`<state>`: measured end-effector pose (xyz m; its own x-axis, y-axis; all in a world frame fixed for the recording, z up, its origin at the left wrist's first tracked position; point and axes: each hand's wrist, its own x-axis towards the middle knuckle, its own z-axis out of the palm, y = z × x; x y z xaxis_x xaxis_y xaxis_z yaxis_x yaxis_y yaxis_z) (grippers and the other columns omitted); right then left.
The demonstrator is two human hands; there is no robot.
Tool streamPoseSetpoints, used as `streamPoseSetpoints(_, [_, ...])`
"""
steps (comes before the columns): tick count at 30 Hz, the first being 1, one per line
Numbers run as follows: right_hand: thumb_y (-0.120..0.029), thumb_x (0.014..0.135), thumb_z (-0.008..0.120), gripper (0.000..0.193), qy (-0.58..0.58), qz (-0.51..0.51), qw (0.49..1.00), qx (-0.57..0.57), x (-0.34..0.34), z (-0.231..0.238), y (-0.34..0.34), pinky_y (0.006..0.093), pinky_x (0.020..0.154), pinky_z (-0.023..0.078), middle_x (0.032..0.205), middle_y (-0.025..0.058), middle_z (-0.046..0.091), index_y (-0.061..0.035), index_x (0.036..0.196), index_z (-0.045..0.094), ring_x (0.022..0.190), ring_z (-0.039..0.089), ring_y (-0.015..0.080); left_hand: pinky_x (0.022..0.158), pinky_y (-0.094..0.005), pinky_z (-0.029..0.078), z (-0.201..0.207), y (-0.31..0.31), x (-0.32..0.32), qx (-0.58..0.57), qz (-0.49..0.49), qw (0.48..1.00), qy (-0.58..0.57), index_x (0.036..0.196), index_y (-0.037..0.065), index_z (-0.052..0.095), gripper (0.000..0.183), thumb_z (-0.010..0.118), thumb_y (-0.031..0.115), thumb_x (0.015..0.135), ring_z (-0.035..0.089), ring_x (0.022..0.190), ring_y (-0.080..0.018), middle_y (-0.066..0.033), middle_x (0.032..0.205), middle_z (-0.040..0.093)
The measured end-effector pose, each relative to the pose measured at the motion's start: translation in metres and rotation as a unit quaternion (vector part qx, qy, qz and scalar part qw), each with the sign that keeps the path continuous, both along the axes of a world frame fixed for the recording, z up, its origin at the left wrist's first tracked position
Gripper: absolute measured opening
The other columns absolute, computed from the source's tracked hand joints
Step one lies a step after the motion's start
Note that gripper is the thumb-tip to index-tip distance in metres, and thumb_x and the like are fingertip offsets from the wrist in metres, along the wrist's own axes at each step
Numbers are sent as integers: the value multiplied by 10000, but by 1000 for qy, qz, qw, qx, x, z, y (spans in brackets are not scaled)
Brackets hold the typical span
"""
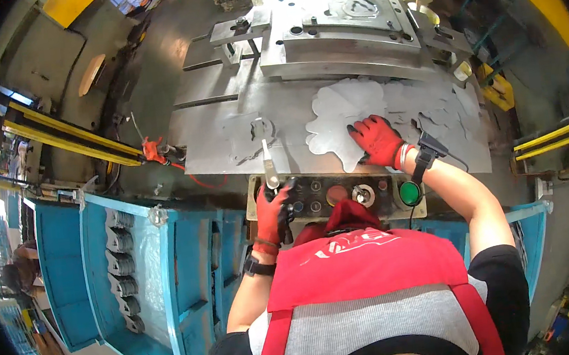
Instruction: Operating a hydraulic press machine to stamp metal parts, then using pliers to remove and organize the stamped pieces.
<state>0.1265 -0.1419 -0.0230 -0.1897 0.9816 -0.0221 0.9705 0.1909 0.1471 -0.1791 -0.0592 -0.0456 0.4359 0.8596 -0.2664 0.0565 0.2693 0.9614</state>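
My left hand (273,215), in a red glove with dark fingertips, is closed round a slim pale-grey hand tool (269,166) with a narrow white tip. The tool points away from me over the near edge of the steel press bed (214,133); its lower part is hidden in the glove. Ahead of the tip lies a small ring-like metal scrap (261,130). My right hand (379,141), gloved in red too, grips a flat grey sheet-metal blank (337,113) with a scalloped outline. Its fingers lie over the top face, and the thumb is by the near edge.
More thin metal pieces (430,110) lie right of the blank. Behind stands a heavy steel die (340,47). A control box (314,198) with a green button (409,193) is before me. At left, a blue bin (174,286) holds stacked metal parts (121,264); yellow bars (72,141) flank the bed.
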Motion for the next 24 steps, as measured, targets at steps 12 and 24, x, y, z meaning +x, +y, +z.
streamPoseSetpoints(12, [-321,631,672,372,78,47,985,145,-32,-5,-10,370,772,435,929,68,565,-74,900,598,895,537,243,555,-233,405,-4,-9,88,-117,-53,983,-129,969,62,520,220,647,116,798,494,643,-81,21,745,535])
streamPoseSetpoints(24, [-236,803,603,389,533,-367,740,183,-36,-9,-40,333,762,449,948,114,625,20,1093,563,856,578,233,724,-246,430,-7,-8,85,59,-54,993,-82,1070,20,496,347,617,-5,745,500,813,-116,-14,922,530])
